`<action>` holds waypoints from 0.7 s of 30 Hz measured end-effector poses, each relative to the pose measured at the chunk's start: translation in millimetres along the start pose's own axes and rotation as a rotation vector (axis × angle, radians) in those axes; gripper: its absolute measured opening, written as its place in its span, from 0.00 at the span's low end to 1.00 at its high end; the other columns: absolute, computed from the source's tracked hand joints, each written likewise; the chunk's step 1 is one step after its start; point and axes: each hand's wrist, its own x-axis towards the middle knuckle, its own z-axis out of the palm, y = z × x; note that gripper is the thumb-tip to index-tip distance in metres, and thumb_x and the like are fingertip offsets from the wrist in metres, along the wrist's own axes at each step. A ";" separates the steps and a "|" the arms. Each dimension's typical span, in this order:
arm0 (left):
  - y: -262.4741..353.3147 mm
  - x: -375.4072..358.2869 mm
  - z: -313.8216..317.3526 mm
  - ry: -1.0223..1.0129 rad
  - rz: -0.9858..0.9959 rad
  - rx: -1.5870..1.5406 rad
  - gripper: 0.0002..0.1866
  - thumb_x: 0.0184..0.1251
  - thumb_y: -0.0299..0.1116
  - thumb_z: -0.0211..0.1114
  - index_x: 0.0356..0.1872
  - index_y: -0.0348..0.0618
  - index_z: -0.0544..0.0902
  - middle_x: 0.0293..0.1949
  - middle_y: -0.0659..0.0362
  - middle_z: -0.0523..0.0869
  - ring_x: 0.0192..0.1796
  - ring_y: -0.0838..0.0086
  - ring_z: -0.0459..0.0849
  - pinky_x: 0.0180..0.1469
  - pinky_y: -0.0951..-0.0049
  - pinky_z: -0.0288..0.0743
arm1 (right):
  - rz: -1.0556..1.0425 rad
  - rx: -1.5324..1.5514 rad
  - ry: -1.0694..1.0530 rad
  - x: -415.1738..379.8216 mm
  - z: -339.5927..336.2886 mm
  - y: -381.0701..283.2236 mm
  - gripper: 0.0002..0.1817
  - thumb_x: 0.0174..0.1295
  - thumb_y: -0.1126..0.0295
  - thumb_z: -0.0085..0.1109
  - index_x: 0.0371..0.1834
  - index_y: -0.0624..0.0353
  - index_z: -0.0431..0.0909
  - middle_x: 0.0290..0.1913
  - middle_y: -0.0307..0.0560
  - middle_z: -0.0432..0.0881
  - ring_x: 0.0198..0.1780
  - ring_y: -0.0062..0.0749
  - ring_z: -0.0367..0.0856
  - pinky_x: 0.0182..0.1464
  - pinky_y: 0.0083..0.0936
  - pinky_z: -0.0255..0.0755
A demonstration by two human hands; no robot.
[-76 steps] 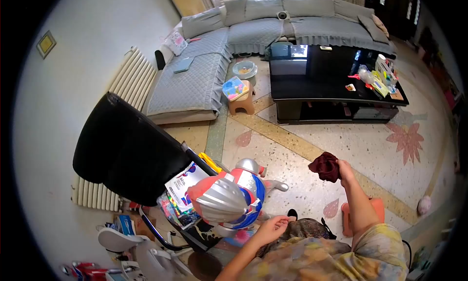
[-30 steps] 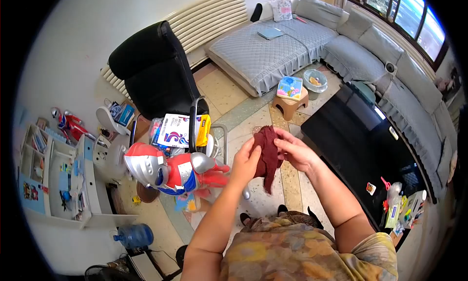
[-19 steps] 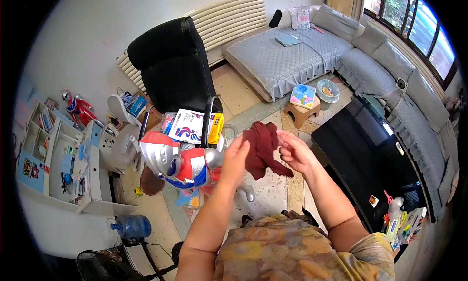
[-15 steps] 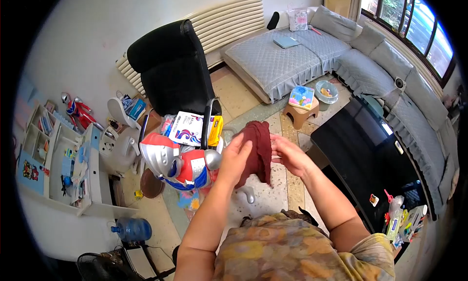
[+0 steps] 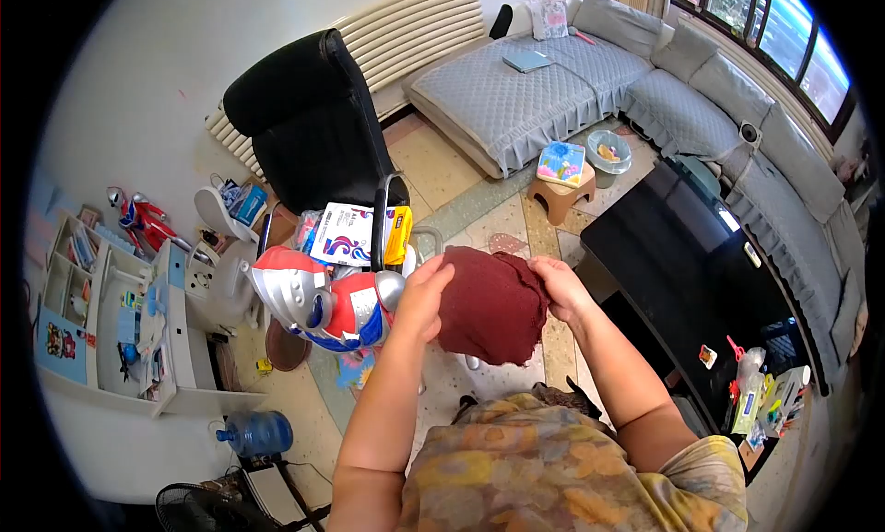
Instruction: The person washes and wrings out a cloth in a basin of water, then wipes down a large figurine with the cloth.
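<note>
A dark red cloth (image 5: 492, 306), folded or bunched into a rounded shape, hangs between my two hands in front of my body. My left hand (image 5: 424, 297) grips its left edge, thumb on top. On the opposite side, my right hand (image 5: 560, 288) pinches the upper right edge. Just left of my left hand sits a red, silver and blue toy figure (image 5: 323, 301) beside the black chair. A white package (image 5: 346, 233) and a yellow box (image 5: 397, 235) lie on the chair.
Right of me stands a glossy black table (image 5: 678, 255) with small items at its near end. A small stool (image 5: 562, 191) and a bin (image 5: 608, 154) are ahead, before the grey sofa (image 5: 525, 99). At left are a white desk (image 5: 175, 329) and a water bottle (image 5: 255, 433).
The cloth has turned and spread wider, showing a broad face. My right hand has closed on its edge, where before its fingers were apart. The whole view has shifted slightly.
</note>
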 end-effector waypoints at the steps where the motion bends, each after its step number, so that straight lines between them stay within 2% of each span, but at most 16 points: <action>1: -2.2 -1.0 -0.3 0.027 -0.025 -0.061 0.20 0.65 0.29 0.52 0.58 0.36 0.68 0.53 0.55 0.75 0.55 0.73 0.73 0.55 0.73 0.67 | 0.003 0.003 0.002 -8.7 5.4 -6.3 0.15 0.64 0.65 0.48 0.47 0.64 0.72 0.42 0.45 0.79 0.42 0.27 0.78 0.46 0.24 0.72; 3: -2.4 -5.9 7.4 0.041 -0.023 -0.103 0.22 0.65 0.31 0.53 0.60 0.39 0.65 0.56 0.56 0.72 0.57 0.72 0.70 0.58 0.71 0.65 | 0.190 0.448 -0.183 -25.2 18.6 -17.2 0.16 0.64 0.64 0.48 0.49 0.64 0.71 0.46 0.49 0.78 0.44 0.31 0.79 0.49 0.27 0.73; 5: 4.7 -13.3 19.6 -0.017 -0.049 -0.209 0.27 0.64 0.29 0.55 0.63 0.41 0.59 0.58 0.56 0.70 0.58 0.71 0.70 0.59 0.70 0.64 | 0.245 0.526 -0.348 -23.9 15.3 -5.0 0.16 0.64 0.65 0.48 0.50 0.64 0.71 0.49 0.51 0.77 0.47 0.33 0.78 0.50 0.28 0.73; 7: 0.9 -14.8 19.7 -0.031 -0.053 -0.143 0.28 0.63 0.28 0.56 0.64 0.43 0.58 0.58 0.56 0.69 0.58 0.70 0.70 0.59 0.69 0.65 | 0.266 0.262 -0.250 -32.2 21.6 4.1 0.19 0.56 0.65 0.61 0.46 0.65 0.70 0.44 0.49 0.78 0.43 0.29 0.78 0.46 0.23 0.74; 9: -6.8 -13.9 16.1 -0.043 -0.057 -0.080 0.30 0.62 0.27 0.56 0.65 0.44 0.57 0.59 0.56 0.68 0.58 0.70 0.69 0.59 0.68 0.65 | 0.194 -0.051 -0.163 -27.0 23.4 18.0 0.24 0.50 0.66 0.67 0.45 0.65 0.66 0.40 0.49 0.77 0.40 0.27 0.78 0.42 0.21 0.73; 10: -13.4 -11.5 11.8 -0.031 -0.043 -0.053 0.29 0.61 0.25 0.56 0.64 0.45 0.58 0.58 0.56 0.69 0.58 0.68 0.70 0.59 0.65 0.66 | 0.185 -0.075 -0.151 -25.5 20.1 17.7 0.27 0.48 0.67 0.68 0.46 0.63 0.63 0.39 0.49 0.77 0.39 0.26 0.77 0.40 0.19 0.72; 14: -14.1 -14.0 10.8 -0.011 -0.073 -0.029 0.28 0.60 0.22 0.55 0.63 0.45 0.61 0.56 0.54 0.71 0.57 0.65 0.72 0.57 0.62 0.68 | 0.155 0.095 -0.079 -21.5 6.6 19.2 0.21 0.52 0.68 0.64 0.45 0.62 0.66 0.38 0.46 0.78 0.35 0.26 0.78 0.36 0.21 0.74; 16: -16.4 -14.0 8.6 -0.011 -0.109 -0.058 0.27 0.60 0.22 0.54 0.62 0.44 0.61 0.55 0.53 0.72 0.56 0.64 0.73 0.57 0.61 0.69 | 0.127 -0.051 -0.191 -18.0 -2.0 26.3 0.15 0.57 0.66 0.59 0.43 0.61 0.71 0.36 0.43 0.79 0.34 0.24 0.79 0.34 0.20 0.74; 17: -17.8 -14.0 7.9 -0.013 -0.140 -0.091 0.27 0.60 0.22 0.54 0.62 0.44 0.62 0.55 0.53 0.72 0.55 0.64 0.73 0.56 0.61 0.70 | 0.132 -0.047 -0.187 -18.6 -7.4 28.0 0.15 0.57 0.66 0.59 0.43 0.61 0.71 0.36 0.43 0.79 0.34 0.24 0.79 0.34 0.20 0.74; 19: -18.8 -13.7 8.0 -0.003 -0.169 -0.102 0.26 0.60 0.22 0.54 0.62 0.44 0.62 0.54 0.53 0.73 0.55 0.64 0.74 0.56 0.61 0.70 | 0.283 -0.045 -0.285 -22.7 -13.0 25.0 0.14 0.59 0.63 0.56 0.43 0.61 0.75 0.36 0.41 0.80 0.34 0.22 0.79 0.33 0.18 0.74; 20: -18.8 -14.0 7.9 0.007 -0.192 -0.112 0.26 0.61 0.23 0.54 0.61 0.44 0.63 0.54 0.52 0.73 0.54 0.63 0.75 0.55 0.61 0.70 | 0.291 0.048 -0.329 -16.4 -20.6 38.4 0.17 0.62 0.62 0.52 0.49 0.62 0.72 0.40 0.43 0.80 0.37 0.24 0.80 0.36 0.19 0.74; 21: -20.5 -13.0 5.0 0.008 -0.196 -0.112 0.26 0.61 0.23 0.54 0.61 0.44 0.63 0.54 0.52 0.73 0.54 0.63 0.75 0.55 0.61 0.70 | 0.294 0.050 -0.327 -17.6 -21.0 41.5 0.17 0.62 0.62 0.52 0.49 0.62 0.72 0.40 0.43 0.80 0.37 0.24 0.80 0.36 0.19 0.74</action>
